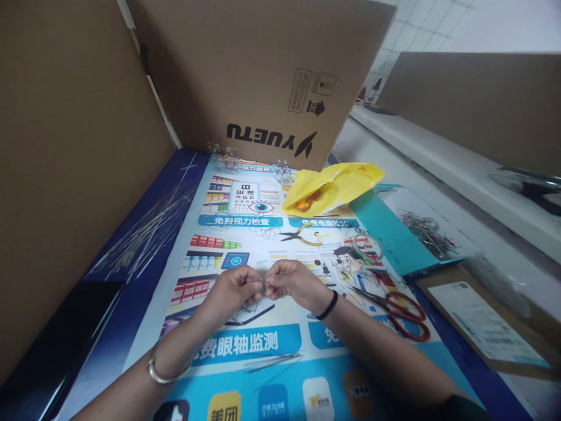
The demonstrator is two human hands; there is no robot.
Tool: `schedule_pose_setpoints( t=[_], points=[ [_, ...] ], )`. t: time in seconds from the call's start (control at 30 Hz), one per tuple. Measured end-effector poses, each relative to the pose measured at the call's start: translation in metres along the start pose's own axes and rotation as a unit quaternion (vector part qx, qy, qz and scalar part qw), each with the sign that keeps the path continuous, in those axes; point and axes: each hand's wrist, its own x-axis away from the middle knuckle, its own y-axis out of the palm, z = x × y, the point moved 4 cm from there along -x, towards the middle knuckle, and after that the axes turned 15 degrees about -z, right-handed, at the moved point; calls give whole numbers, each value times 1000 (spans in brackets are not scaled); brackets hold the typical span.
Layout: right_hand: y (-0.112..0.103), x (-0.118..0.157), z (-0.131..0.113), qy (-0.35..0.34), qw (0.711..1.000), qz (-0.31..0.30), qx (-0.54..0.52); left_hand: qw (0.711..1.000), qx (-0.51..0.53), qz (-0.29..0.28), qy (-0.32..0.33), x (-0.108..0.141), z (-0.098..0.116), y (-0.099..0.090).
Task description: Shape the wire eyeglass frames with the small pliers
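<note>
My left hand [240, 287] and my right hand [290, 282] meet over the middle of a printed poster [199, 237]. Both are closed in a pinch, fingertips nearly touching, around a small thin metal-looking piece [263, 285] between them. Its shape is too small to make out, and the fingers partly hide it. Beyond the hands lie pliers [305, 236] with yellow handles. Right of my right hand rest scissors [401, 311] with red handles. Several thin wires [272, 361] lie on the poster nearer to me.
Cardboard panels [263, 70] stand behind and at the left. A yellow packet [335, 184] lies beyond the pliers. Long wires [146, 234] are spread at the left, tangled wire pieces [427, 234] at the right. A labelled brown package [486, 318] sits at the right edge.
</note>
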Motion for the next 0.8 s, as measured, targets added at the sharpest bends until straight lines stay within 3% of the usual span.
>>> schedule_pose_setpoints(
  t=[0.13,0.27,0.33,0.43,0.5,0.6,0.73,0.8],
  points=[
    [-1,0,-3,-6,998,16,58,1000,-20,-23,-7,1,0,0],
    [-1,3,-5,-15,976,20,215,996,-88,-29,-5,1,-2,-2],
    [2,5,-10,-40,934,14,355,989,-146,-27,-9,1,-3,-4],
    [12,12,-15,-56,819,-5,570,963,-265,-47,-7,1,-3,-3],
    [15,15,-15,-39,787,-22,616,943,-326,-59,-9,1,-3,-3],
    [13,16,-14,-44,823,-13,566,935,-346,-79,-6,1,-5,-3],
    [3,11,-3,-51,933,29,355,947,-319,-34,3,0,-8,-4],
    [1,7,4,-39,967,17,249,948,-317,-10,0,0,-9,-2]
  ],
)
